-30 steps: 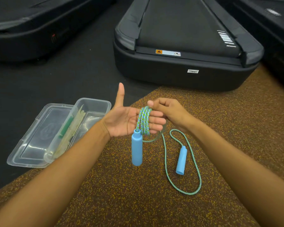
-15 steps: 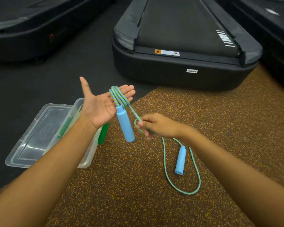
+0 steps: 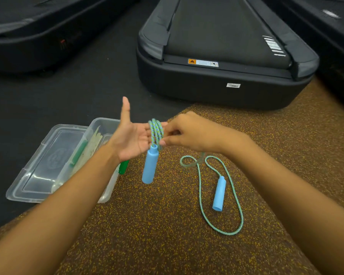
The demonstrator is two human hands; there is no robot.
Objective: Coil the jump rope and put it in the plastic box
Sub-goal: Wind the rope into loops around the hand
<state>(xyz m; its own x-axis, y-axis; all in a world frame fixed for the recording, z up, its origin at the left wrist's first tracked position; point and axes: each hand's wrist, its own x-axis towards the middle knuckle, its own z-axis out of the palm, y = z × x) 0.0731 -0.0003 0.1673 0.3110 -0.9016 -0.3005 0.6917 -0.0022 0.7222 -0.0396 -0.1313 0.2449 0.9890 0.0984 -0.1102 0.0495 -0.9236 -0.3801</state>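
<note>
The step in hand is the coiling. The left hand (image 3: 132,138) is flat and spread, palm up, thumb pointing to 12 o'clock; it grips nothing, but several turns of the rope (image 3: 156,132) go around its fingers. One blue handle (image 3: 150,165) hangs down from these turns, toward 6 o'clock, free in the air. The right hand (image 3: 189,132) is just beside the left fingers, at 3 o'clock from them, and it pinches the rope with a narrow grip of thumb and fingertips.

From this pinch the loose part of the rope falls to the mat (image 3: 167,235). There it makes a small loop and then a long loop toward 5 o'clock. The second handle (image 3: 219,193) lies inside the long loop, on the mat.

The box (image 3: 105,124) stands open at 9 o'clock from the left hand, its lid (image 3: 48,161) folded out flat. Something green and something pale are already in it; I cannot tell what they are.

I judge that about half of the rope is not coiled yet. The next move calls for more turns around the left fingers, with light pull so the turns stay neat, until the second handle comes up.
</note>
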